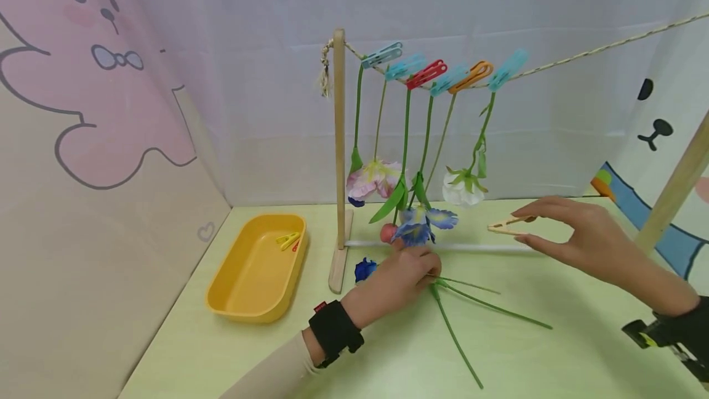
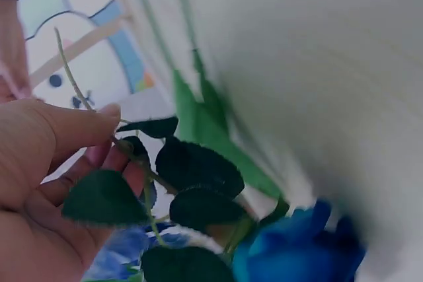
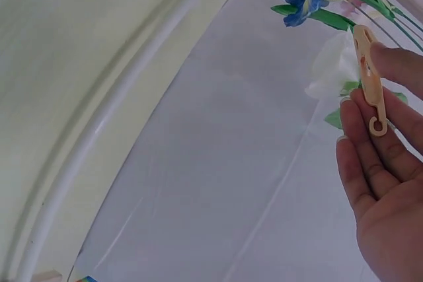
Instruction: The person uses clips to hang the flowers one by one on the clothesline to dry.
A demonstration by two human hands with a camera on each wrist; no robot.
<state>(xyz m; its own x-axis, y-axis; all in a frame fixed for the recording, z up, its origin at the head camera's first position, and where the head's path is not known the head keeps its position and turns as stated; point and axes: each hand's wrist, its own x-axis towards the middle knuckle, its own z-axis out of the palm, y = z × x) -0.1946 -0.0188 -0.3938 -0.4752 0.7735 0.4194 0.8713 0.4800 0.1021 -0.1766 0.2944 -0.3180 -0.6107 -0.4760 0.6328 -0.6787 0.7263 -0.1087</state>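
Observation:
My left hand [image 1: 407, 273] is low over the table, below the hanging blue iris-like flower [image 1: 415, 226]. In the left wrist view its thumb and fingers pinch a thin flower stem [image 2: 73, 77] with dark green leaves [image 2: 205, 166]. A blue rose [image 2: 297, 249] shows near the leaves' far end; the join is partly hidden. Other green stems [image 1: 498, 310] lie on the table beside this hand. My right hand [image 1: 581, 236], raised at the right, pinches a beige clothespin [image 1: 506, 225] between thumb and fingers, apart from the line.
A rope [image 1: 598, 53] runs from a wooden post [image 1: 340, 140] toward the right. Colored clothespins, one of them red [image 1: 426, 74], hold flowers upside down on it, including a white one [image 1: 464, 188]. A yellow tray [image 1: 221, 303] with a few small clothespins stands left. A white rod [image 1: 471, 247] spans the base.

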